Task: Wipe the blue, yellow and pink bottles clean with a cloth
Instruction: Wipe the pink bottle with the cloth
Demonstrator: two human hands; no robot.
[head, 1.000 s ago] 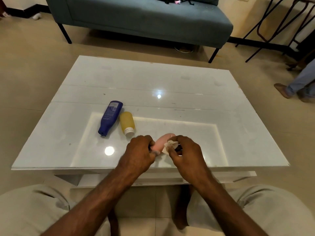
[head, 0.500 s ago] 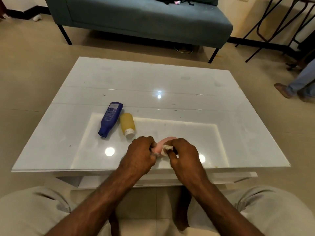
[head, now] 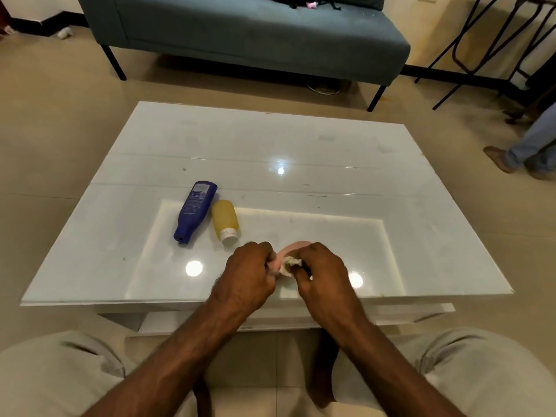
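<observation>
I see a glossy, glass-smooth white counter, blue bottle in shiny plastic, yellow bottle in duller translucent plastic, pink bottle smooth and matt, crumpled white cloth, far sofa in matt fabric, floor tiles softly polished.

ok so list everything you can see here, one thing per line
table: one, glossy white, centre
blue bottle: one, dark blue, lying on the table, left of centre
yellow bottle: one, yellow with white cap, lying just right of the blue bottle
pink bottle: one, pink, held above the near part of the table, mostly hidden
cloth: one, white, bunched against the pink bottle
sofa: one, grey-blue, beyond the table
metal frame: at least one, black, top right
another person's legs: two, light blue trousers, right edge
left hand: one, grips the pink bottle
right hand: one, pinches the cloth
knees: two, beige trousers, bottom corners
</observation>
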